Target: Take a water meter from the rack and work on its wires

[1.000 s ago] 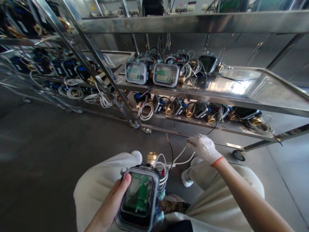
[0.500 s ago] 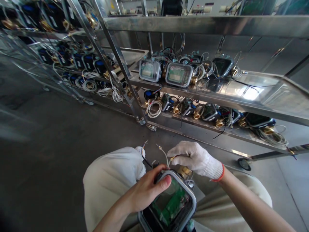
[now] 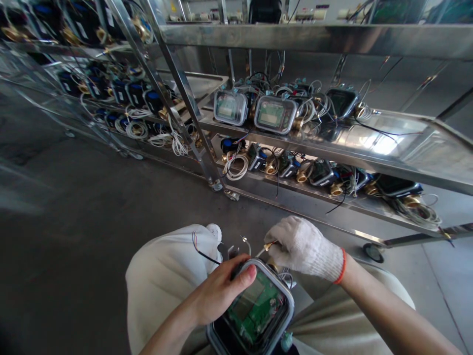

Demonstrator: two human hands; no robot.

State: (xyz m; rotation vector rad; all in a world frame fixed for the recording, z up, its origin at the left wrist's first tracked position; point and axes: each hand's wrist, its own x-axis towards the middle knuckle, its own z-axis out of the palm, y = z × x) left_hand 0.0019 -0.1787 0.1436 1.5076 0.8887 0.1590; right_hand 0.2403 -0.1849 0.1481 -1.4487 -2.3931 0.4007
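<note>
A grey concrete floor (image 3: 74,207) runs under steel wheeled racks (image 3: 369,148) in a workshop, their shelves loaded with meters and coiled cables. On the middle shelf's front edge, two clear-lidded meters (image 3: 275,114) stand side by side near the left corner post, with more units and white cable loops behind them. The bottom shelf holds a row of smaller meters with brass fittings (image 3: 301,176). A second rack at the far left carries dark units and more white coils (image 3: 135,129).

From the head camera, a person crouches before the rack, knees in pale trousers (image 3: 166,281). The bare left hand (image 3: 221,291) is clamped on the top edge of a meter (image 3: 254,315) held over the lap, thumb on its grey rim, a green circuit board showing through the clear cover. The gloved right hand (image 3: 305,246) is closed, pinching a thin wire (image 3: 266,246) with a brass tip just above the meter's upper corner. A loose black lead (image 3: 203,254) curls over the left knee.
</note>
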